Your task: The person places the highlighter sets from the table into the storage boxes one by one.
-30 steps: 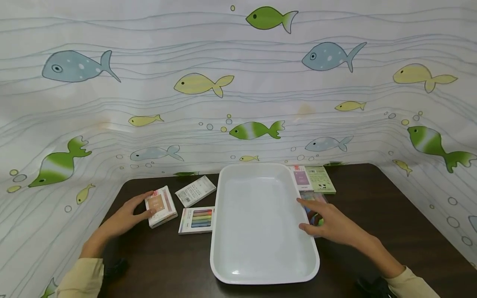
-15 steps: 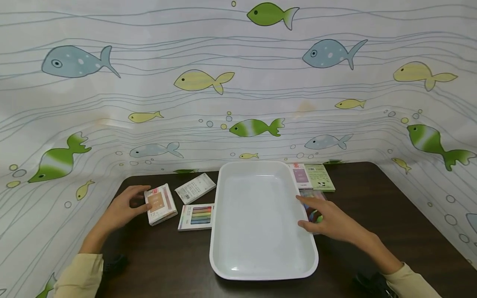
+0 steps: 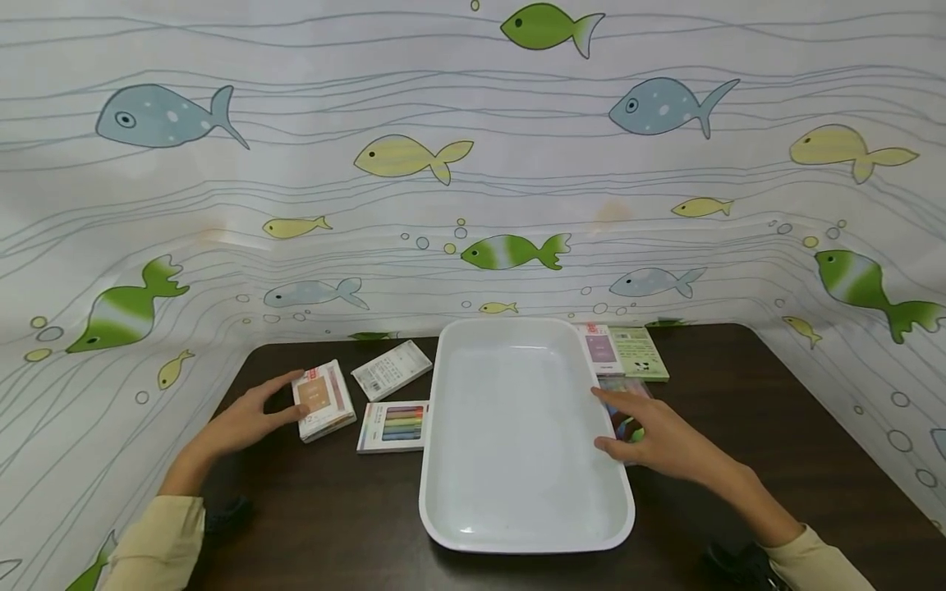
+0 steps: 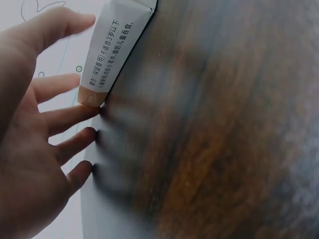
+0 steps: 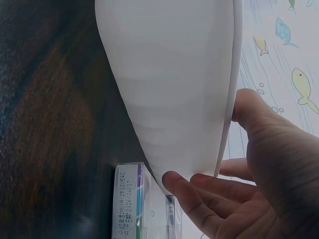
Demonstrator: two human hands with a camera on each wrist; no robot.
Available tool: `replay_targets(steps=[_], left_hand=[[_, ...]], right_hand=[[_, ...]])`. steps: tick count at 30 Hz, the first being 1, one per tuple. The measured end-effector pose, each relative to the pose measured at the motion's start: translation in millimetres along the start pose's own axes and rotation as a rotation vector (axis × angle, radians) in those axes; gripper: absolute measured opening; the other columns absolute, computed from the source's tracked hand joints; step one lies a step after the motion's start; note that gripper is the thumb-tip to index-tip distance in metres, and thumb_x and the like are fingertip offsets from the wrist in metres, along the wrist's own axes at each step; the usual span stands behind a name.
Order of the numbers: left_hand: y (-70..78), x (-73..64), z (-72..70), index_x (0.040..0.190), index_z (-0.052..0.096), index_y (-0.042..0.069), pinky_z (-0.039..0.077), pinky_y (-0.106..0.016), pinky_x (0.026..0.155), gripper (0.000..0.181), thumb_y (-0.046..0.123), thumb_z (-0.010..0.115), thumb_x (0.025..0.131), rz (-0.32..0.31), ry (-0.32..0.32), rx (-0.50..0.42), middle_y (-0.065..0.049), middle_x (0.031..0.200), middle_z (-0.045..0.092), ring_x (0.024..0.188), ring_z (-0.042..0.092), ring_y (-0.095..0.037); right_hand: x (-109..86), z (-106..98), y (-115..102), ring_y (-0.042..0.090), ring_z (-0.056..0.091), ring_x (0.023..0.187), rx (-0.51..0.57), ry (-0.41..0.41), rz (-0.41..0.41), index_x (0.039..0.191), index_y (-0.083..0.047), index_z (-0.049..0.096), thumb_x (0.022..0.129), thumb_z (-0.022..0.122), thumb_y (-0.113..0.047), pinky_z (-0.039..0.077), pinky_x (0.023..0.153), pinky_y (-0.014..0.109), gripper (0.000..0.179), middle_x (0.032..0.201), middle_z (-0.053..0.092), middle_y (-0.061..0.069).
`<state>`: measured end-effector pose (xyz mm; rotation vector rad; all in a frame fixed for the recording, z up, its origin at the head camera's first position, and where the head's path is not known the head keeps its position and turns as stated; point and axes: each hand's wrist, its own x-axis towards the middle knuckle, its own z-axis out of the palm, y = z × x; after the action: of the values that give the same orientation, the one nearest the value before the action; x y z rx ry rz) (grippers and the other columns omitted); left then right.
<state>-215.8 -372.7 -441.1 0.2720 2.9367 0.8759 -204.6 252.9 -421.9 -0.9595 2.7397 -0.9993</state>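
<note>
Box point(image 3: 322, 399) near surface's point(image 3: 332, 513) left edge looked light, stiff, best side-gripped; left hand point(image 3: 245, 423) spread against it, right hand point(image 3: 668, 441) spread at tray's point(image 3: 527, 451) rim.

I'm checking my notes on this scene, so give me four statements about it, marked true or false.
1. The white tray is rectangular with rounded corners. True.
2. The left hand is at the white tray's rim. False: the left hand is at the orange-panelled box.
3. The right hand touches the white tray. True.
4. The green box lies left of the white tray. False: the green box lies right of it.
</note>
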Motion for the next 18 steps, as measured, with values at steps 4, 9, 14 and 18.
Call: replay_targets(steps=[4, 9, 14, 18], left_hand=[[-0.4, 0.7, 0.1, 0.159, 0.032, 0.004, 0.030, -0.076, 0.100, 0.088, 0.047, 0.072, 0.094, 0.019, -0.020, -0.017, -0.032, 0.154, 0.032, 0.138, 0.029, -0.057], [0.9, 1.3, 0.8, 0.158, 0.034, 0.007, 0.029, -0.077, 0.100, 0.090, 0.049, 0.076, 0.091, -0.004, -0.018, -0.021, -0.031, 0.155, 0.031, 0.138, 0.028, -0.056], [3.5, 1.7, 1.3, 0.156, 0.038, 0.007, 0.030, -0.076, 0.100, 0.091, 0.050, 0.079, 0.087, -0.030, -0.005, -0.024, -0.031, 0.153, 0.032, 0.137, 0.029, -0.055], [7.7, 1.4, 0.8, 0.153, 0.041, 0.005, 0.028, -0.076, 0.102, 0.091, 0.049, 0.082, 0.085, -0.010, 0.016, -0.027, -0.032, 0.152, 0.033, 0.136, 0.030, -0.054]], right_hand=[[-0.3, -0.2, 0.2, 0.014, 0.066, 0.093, 0.011, 0.002, 0.000, 0.152, 0.003, 0.045, 0.095, 0.074, -0.040, 0.058, 0.069, 0.029, 0.077, 0.141, 0.055, 0.020], [-0.4, 0.0, 0.6, 0.015, 0.065, 0.094, 0.020, -0.002, 0.006, 0.151, 0.003, 0.045, 0.095, 0.074, -0.041, 0.058, 0.067, 0.028, 0.077, 0.138, 0.057, 0.019], [-0.5, 0.7, 1.5, 0.014, 0.065, 0.092, 0.026, -0.002, 0.004, 0.151, 0.002, 0.045, 0.095, 0.074, -0.041, 0.058, 0.067, 0.028, 0.077, 0.137, 0.058, 0.018], [-0.3, 1.9, 1.9, 0.018, 0.069, 0.097, 0.061, -0.010, -0.005, 0.152, 0.003, 0.043, 0.095, 0.075, -0.039, 0.059, 0.070, 0.028, 0.077, 0.139, 0.056, 0.020]])
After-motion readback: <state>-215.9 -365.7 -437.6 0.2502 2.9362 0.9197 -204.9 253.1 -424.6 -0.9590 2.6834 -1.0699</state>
